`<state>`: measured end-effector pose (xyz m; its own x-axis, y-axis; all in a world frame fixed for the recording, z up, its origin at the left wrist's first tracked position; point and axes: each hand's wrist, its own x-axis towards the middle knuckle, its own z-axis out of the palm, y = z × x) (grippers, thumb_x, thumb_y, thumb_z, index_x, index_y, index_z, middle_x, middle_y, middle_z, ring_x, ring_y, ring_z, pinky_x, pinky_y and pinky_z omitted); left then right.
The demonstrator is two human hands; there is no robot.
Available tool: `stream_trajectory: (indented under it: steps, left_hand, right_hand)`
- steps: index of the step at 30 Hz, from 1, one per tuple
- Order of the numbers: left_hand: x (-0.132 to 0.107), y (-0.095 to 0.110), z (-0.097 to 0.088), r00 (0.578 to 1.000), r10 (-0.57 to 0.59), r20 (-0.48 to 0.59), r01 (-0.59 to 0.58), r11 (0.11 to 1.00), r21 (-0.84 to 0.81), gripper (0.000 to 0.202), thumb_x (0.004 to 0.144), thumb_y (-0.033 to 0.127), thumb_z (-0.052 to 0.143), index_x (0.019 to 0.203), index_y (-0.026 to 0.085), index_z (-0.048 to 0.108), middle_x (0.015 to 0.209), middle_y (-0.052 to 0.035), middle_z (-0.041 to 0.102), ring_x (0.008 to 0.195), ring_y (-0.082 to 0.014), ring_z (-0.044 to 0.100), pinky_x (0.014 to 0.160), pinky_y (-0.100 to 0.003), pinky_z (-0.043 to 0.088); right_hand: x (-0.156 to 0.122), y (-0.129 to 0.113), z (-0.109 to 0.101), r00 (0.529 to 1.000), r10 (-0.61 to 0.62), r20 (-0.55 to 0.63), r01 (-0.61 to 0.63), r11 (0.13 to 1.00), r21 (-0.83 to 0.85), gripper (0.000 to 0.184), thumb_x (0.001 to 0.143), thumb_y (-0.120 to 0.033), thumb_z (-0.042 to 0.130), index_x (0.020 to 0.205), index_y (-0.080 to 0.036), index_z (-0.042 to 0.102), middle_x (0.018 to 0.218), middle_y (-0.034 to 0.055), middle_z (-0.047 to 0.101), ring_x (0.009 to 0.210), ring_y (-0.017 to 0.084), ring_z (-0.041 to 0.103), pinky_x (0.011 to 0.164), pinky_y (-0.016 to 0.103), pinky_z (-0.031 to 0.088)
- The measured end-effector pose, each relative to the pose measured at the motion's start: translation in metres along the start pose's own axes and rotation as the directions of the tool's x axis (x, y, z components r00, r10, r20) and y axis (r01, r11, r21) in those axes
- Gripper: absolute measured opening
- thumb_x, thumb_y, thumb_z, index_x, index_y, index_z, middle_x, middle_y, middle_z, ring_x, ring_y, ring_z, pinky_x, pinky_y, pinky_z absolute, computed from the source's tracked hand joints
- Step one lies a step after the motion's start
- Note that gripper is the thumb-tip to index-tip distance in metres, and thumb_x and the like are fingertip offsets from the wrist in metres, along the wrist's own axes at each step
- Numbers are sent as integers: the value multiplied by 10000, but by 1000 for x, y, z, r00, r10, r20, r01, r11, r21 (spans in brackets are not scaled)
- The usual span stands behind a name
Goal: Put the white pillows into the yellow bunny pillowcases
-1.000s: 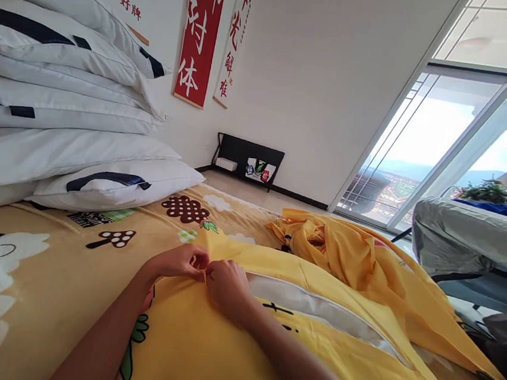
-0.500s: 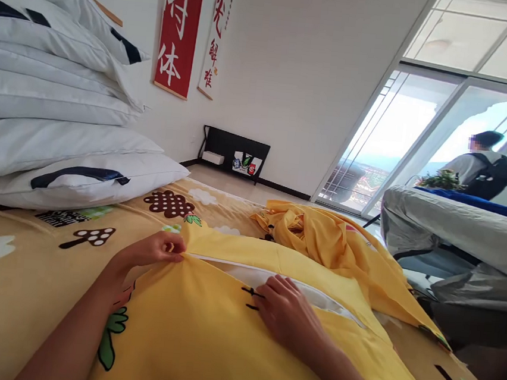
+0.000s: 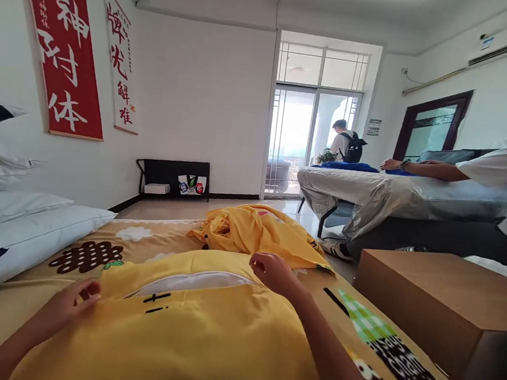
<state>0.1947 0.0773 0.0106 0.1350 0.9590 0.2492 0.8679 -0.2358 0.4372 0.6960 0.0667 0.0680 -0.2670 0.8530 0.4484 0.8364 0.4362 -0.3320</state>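
A pillow in a yellow pillowcase (image 3: 185,339) lies on the bed in front of me, its open edge showing the white pillow (image 3: 186,282) inside. My left hand (image 3: 69,307) pinches the near left corner of the pillowcase opening, fingers curled. My right hand (image 3: 275,273) grips the far right end of the same opening, fingers closed on the fabric. A crumpled heap of yellow fabric (image 3: 253,232) lies just beyond the pillow on the printed bedsheet (image 3: 13,304).
White pillows (image 3: 16,233) are stacked at the left against the wall. A cardboard box (image 3: 440,303) sits at the right edge of the bed. A person in white (image 3: 505,184) leans on a grey-covered table (image 3: 392,194); another person with a backpack (image 3: 345,142) stands by the glass door.
My right hand slid right along the pillowcase opening, away from the left hand, to its far end. My head turned right, bringing the box and the people into view.
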Motion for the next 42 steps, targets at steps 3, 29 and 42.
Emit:
stream_trajectory:
  steps: [3, 29, 42]
  left_hand:
    - [-5, 73, -6, 992, 97, -84, -96, 995, 10, 501, 834, 653, 427, 935, 206, 629, 953, -61, 675, 885, -231, 608, 742, -294, 492]
    - [51, 324, 112, 826, 323, 463, -454, 867, 205, 188, 815, 324, 546, 915, 182, 619, 925, -86, 686, 863, -253, 646, 693, -304, 458]
    - [26, 316, 126, 686, 650, 326, -727, 592, 349, 196, 895, 134, 420, 944, 187, 602, 925, -74, 625, 847, -205, 596, 689, -300, 457]
  right_hand:
    - [0, 16, 12, 999, 15, 52, -19, 997, 77, 191, 817, -146, 490, 766, -172, 672, 672, -7, 623, 613, 98, 494, 581, 213, 324]
    - [-15, 47, 6, 931, 54, 362, -95, 991, 97, 220, 649, -92, 624, 847, -170, 678, 694, -25, 574, 659, 112, 484, 580, 215, 298]
    - [-14, 41, 7, 941, -32, 338, -34, 981, 190, 164, 589, -30, 586, 660, -169, 637, 571, -70, 482, 552, 66, 404, 516, 195, 263]
